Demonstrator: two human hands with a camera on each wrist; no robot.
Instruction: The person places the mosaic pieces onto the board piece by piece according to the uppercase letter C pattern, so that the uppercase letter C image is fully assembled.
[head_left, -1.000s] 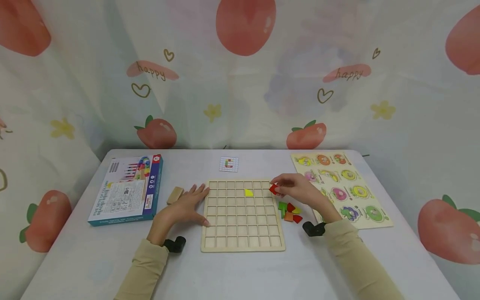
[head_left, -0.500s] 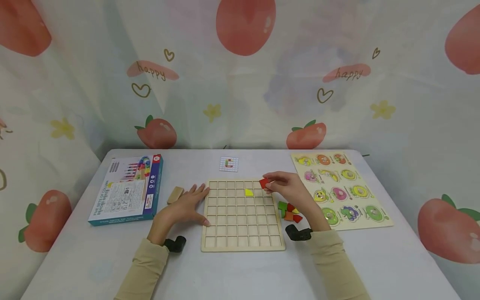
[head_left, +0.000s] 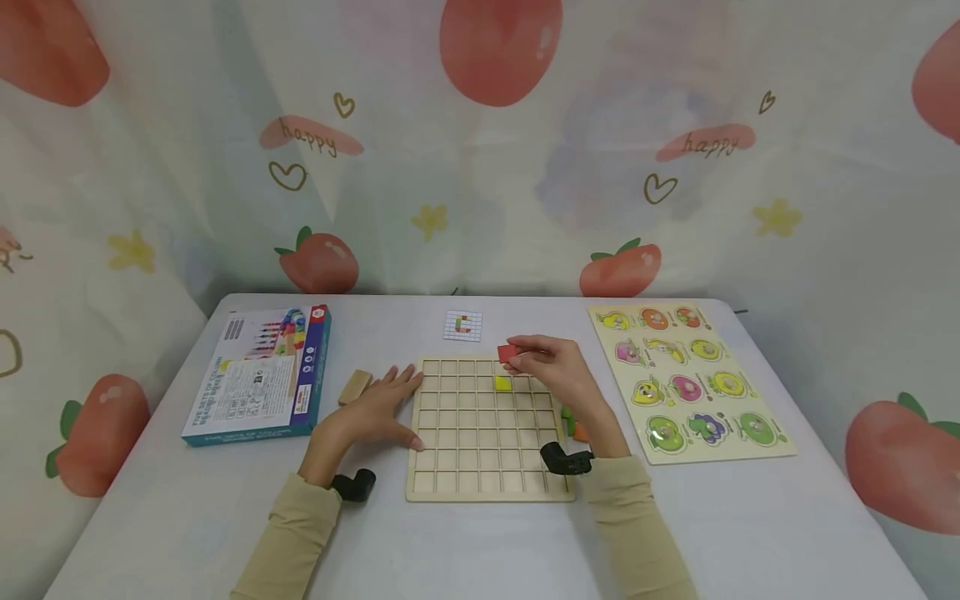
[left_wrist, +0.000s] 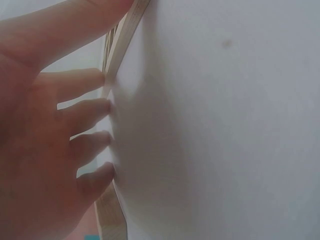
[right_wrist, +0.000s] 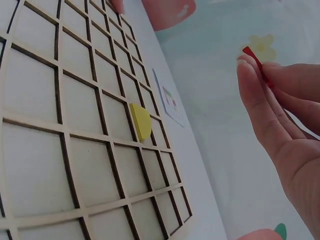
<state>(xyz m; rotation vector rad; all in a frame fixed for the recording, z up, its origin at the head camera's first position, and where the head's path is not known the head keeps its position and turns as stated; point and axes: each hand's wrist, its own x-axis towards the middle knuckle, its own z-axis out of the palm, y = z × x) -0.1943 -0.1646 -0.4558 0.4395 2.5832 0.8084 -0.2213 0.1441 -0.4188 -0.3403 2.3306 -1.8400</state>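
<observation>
A wooden grid board (head_left: pixel 457 460) lies on the table with one yellow quarter-round piece (right_wrist: pixel 141 122) in a cell near its far side. My right hand (head_left: pixel 558 371) pinches a flat red piece (head_left: pixel 507 353) between thumb and fingers, above the board's far edge. In the right wrist view that red piece (right_wrist: pixel 254 59) is seen edge-on, apart from the board. My left hand (head_left: pixel 371 414) rests with spread fingers at the board's left edge, the thumb touching the frame. Several coloured pieces (head_left: pixel 567 423) lie right of the board, mostly hidden by the right forearm.
A small pattern card (head_left: pixel 462 326) lies beyond the board. At the left is a boxed toy set (head_left: pixel 255 375), with a plain wooden block (head_left: pixel 354 387) beside the left hand. A fruit puzzle board (head_left: pixel 693 379) occupies the right side of the table.
My right hand has carried the red piece leftward from the board's right edge to above its far edge. The forearm now covers much of the loose pieces. My left hand stays in place.
</observation>
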